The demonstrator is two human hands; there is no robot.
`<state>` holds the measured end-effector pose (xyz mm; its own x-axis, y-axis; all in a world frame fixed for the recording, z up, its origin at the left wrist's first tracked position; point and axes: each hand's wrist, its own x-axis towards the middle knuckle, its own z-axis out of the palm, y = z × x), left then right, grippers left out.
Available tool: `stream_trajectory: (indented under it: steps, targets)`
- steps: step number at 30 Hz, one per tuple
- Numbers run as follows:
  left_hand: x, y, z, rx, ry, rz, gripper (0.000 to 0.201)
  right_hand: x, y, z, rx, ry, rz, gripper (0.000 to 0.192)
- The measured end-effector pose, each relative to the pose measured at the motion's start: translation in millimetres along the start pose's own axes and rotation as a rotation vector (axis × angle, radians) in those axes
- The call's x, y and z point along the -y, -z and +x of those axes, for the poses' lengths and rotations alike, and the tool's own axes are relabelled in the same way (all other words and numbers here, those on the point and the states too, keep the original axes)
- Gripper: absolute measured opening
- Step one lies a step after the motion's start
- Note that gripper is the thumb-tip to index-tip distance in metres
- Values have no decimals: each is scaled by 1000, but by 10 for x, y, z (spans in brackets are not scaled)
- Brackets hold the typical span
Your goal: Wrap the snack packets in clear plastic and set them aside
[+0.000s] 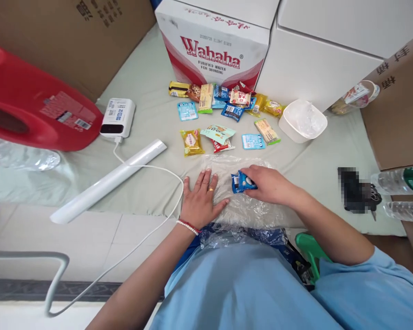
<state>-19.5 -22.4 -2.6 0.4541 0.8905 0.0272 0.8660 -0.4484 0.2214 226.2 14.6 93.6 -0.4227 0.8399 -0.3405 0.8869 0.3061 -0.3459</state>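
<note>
My left hand [200,199] lies flat with its fingers spread, on the left side of a clear plastic bag [241,208] laid out in front of me. Between the fingers of my right hand [270,184] is a small blue snack packet [240,182], held low over the bag's middle. Just beyond the bag are a yellow snack packet [192,142], a pale green packet [218,133] partly covering a red one [222,145], a light blue packet [253,141] and a cream-and-green packet [267,131]. Farther back, several mixed snack packets [206,98] sit in a row.
A Wahaba carton [213,50] stands behind the snacks. To its right is a white plastic tub [298,133] with clear film inside. On the left are a red jug [37,101], a power bank [118,118] with a white cable, and a white tube [110,181]. Bottles [395,182] lie at right.
</note>
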Motion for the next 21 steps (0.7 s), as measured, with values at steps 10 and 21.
stream_trajectory:
  steps: [10, 21]
  targets:
    - [10, 28, -6, 4, 0, -44, 81, 30, -361, -40, -26, -7, 58, 68]
    - [24, 5, -15, -17, -1, -68, 81, -175, -307, -93, -310, -34, 223, 55]
